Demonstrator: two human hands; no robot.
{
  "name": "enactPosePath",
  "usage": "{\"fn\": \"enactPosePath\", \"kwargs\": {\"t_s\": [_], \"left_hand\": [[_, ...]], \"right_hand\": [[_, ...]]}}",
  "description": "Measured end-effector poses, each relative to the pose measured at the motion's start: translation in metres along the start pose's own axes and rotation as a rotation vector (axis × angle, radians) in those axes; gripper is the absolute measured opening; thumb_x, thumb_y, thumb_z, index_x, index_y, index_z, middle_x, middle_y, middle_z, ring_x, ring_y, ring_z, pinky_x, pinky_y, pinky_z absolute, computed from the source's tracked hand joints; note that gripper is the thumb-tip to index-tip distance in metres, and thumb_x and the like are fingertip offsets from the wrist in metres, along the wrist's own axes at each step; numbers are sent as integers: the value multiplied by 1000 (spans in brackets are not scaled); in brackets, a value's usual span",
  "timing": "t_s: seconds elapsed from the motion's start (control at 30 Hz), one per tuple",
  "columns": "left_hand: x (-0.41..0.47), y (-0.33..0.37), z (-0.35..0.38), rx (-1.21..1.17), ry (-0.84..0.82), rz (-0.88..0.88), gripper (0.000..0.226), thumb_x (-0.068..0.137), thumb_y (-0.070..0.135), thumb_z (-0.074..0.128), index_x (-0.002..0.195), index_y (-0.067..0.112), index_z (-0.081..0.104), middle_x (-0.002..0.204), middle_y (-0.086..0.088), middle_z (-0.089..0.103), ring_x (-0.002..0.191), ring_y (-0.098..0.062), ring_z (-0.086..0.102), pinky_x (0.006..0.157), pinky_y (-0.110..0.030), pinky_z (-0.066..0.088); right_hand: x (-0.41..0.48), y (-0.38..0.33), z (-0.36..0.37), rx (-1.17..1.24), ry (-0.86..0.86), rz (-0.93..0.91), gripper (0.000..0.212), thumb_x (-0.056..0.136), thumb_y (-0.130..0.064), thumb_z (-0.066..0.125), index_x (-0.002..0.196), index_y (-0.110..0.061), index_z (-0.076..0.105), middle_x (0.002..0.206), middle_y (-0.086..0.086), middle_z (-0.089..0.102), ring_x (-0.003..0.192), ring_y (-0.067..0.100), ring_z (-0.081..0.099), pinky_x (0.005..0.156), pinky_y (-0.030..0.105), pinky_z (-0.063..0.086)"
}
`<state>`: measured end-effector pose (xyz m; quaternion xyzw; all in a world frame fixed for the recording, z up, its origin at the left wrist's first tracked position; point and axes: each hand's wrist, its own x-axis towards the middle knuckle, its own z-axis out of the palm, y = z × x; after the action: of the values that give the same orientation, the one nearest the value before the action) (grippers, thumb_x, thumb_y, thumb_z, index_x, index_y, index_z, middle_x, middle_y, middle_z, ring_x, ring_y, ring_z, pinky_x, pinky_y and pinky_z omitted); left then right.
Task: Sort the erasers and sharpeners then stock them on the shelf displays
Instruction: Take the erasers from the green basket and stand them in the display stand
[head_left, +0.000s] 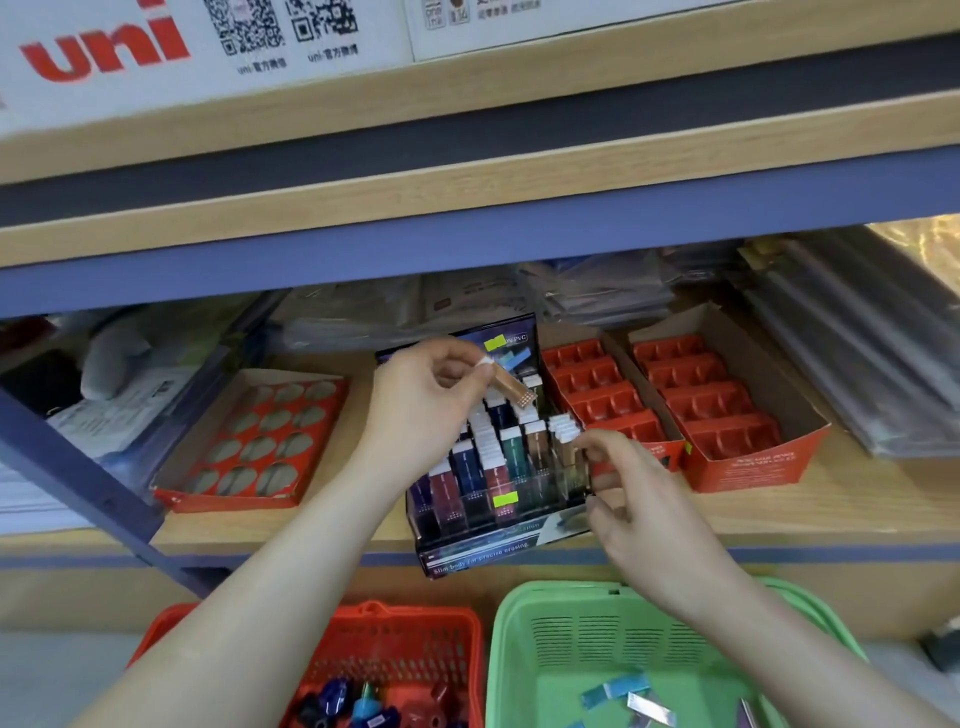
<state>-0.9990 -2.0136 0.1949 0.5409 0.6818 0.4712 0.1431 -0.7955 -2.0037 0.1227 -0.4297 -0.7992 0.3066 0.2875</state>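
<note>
A dark tiered eraser display (498, 525) stands on the wooden shelf (779, 512), holding several slim erasers in coloured sleeves. My left hand (431, 400) pinches a copper-sleeved eraser (511, 387) above the display's back rows. My right hand (628, 493) pinches the white tip of an eraser (563, 441) standing in the display's right-hand column. Below, a green basket (524, 649) holds a few loose slim erasers (621, 691). A red basket (415, 649) holds several sharpeners (363, 709).
An orange tray with oval holes (260, 441) lies left of the display. Two orange compartment boxes (727, 415) sit to its right. Plastic-wrapped stationery packs (857, 338) are stacked at the back and right. A blue shelf upright (88, 478) slants on the left.
</note>
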Motion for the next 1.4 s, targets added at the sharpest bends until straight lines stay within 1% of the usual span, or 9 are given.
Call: {"fn": "enactPosePath", "kwargs": {"t_s": [0.3,0.63,0.7,0.77,0.9,0.97,1.1,1.2,1.4], "left_hand": [[33,-4,42,319,-255,68,4,88,28,66,89,27,69,78,17,63,78,-3,61,66,-12,45],[49,-9,59,505,-384,89,17,90,24,62,90,19,78,104,11,72,78,2,56,62,-9,36],[50,-8,60,528,-409,58,23,92,24,57,86,13,76,99,5,74,76,-8,63,61,-17,39],[48,-2,52,481,-366,33,25,94,26,53,89,13,74,93,4,74,79,-17,66,62,-21,43],[12,21,20,257,-86,63,20,93,23,55,94,31,73,80,24,63,64,5,57,55,-7,38],[-26,26,15,160,-62,118,19,89,22,58,83,32,72,67,23,63,66,5,58,55,-6,38],[-110,-2,47,133,-311,93,16,87,23,61,83,29,75,76,22,68,70,4,59,63,-10,42],[-155,-53,96,264,-539,-27,19,88,25,56,96,28,73,93,13,71,82,-5,61,79,-21,46],[-219,-157,195,521,-911,-207,39,87,16,55,124,27,60,127,-1,60,114,-19,57,93,-25,42]], "right_hand": [[3,4,-12,35,-88,13,72,92,-11,56,138,-56,24,117,-25,42,96,-5,52,79,23,50],[5,14,-18,61,-62,37,60,91,-8,58,133,-48,41,118,-22,46,93,-6,56,72,11,46],[6,15,-21,87,-58,55,59,91,-8,59,128,-50,43,116,-22,48,91,-8,56,73,10,46],[6,15,-26,127,-69,103,53,90,-6,59,118,-50,47,111,-19,55,84,-2,60,69,15,50],[4,25,-45,207,-123,257,31,91,-2,58,98,-32,65,85,-1,69,72,20,67,72,46,57],[-4,32,-55,169,-236,278,22,92,-8,59,95,-28,67,81,-1,70,71,16,67,72,41,58],[-33,61,-51,-107,-446,318,13,93,-18,57,96,-30,64,83,-8,69,69,3,65,63,16,48],[-70,102,-30,-249,-512,395,21,91,-16,55,102,-33,63,92,-9,69,81,11,66,75,24,49],[-135,194,18,-423,-701,595,42,89,-12,53,132,-13,53,120,9,67,113,23,60,85,24,39]]}}
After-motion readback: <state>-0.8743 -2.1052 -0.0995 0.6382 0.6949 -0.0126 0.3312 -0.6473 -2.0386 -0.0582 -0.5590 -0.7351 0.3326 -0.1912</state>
